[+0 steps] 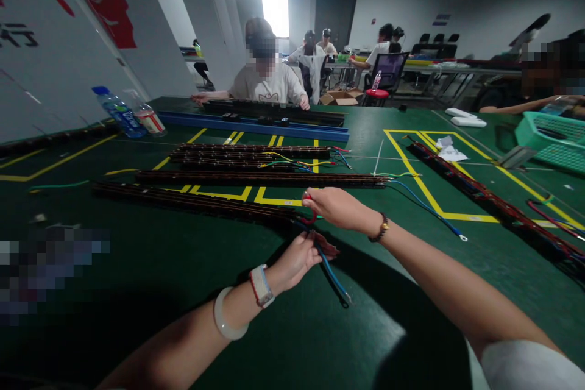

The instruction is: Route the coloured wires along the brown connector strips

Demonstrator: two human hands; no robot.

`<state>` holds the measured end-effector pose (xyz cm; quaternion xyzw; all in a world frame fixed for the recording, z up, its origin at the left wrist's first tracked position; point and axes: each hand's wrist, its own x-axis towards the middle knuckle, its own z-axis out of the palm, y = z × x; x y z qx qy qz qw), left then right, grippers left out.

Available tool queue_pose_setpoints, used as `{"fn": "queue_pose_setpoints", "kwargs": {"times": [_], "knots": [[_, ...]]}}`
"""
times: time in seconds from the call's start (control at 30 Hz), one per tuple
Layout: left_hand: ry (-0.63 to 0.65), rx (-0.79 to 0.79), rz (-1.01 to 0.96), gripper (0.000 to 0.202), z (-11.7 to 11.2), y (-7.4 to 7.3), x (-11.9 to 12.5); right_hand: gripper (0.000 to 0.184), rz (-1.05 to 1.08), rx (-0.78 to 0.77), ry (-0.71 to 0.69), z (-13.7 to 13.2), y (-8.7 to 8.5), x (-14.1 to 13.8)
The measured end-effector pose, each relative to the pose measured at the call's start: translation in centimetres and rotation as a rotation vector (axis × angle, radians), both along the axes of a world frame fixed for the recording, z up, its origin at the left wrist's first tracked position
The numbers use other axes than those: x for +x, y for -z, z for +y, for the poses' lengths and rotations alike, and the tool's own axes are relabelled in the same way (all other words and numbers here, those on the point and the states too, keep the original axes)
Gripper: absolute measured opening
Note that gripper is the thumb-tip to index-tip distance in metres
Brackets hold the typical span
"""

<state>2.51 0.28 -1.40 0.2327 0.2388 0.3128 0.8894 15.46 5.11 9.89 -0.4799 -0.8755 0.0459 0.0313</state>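
My left hand [296, 261] is closed around a bundle of blue and black wires [334, 280] that hangs down toward me from the end of a long dark strip [192, 201]. My right hand [336, 206] pinches a red wire [309, 214] at that same strip end, just above my left hand. The strip lies across the green table [159, 268], running off to the left.
More dark strips [256, 178] with coloured wires lie beyond, and another [493, 201] at the right. Two water bottles [119, 113] stand far left, a teal basket [553, 140] far right. A person sits across the table at a blue rail [256, 125].
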Motion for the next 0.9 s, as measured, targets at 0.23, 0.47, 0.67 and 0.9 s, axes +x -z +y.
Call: {"fn": "queue_pose_setpoints", "kwargs": {"times": [0.23,0.47,0.67,0.9], "knots": [[0.012,-0.029,0.010,0.014,0.0,-0.5,-0.2,0.031,-0.057,-0.277,-0.111,5.3,0.5,-5.9],[0.025,-0.055,-0.017,0.012,0.2,-0.5,-0.4,0.038,0.147,-0.330,-0.176,4.2,-0.2,-5.2],[0.038,-0.037,-0.018,0.022,-0.1,-0.7,-0.4,0.042,0.626,-0.210,0.125,-0.1,-1.4,2.1],[0.139,0.089,0.292,0.023,0.4,-2.0,-1.1,0.032,0.219,0.212,0.356,-5.2,4.8,10.3]]}}
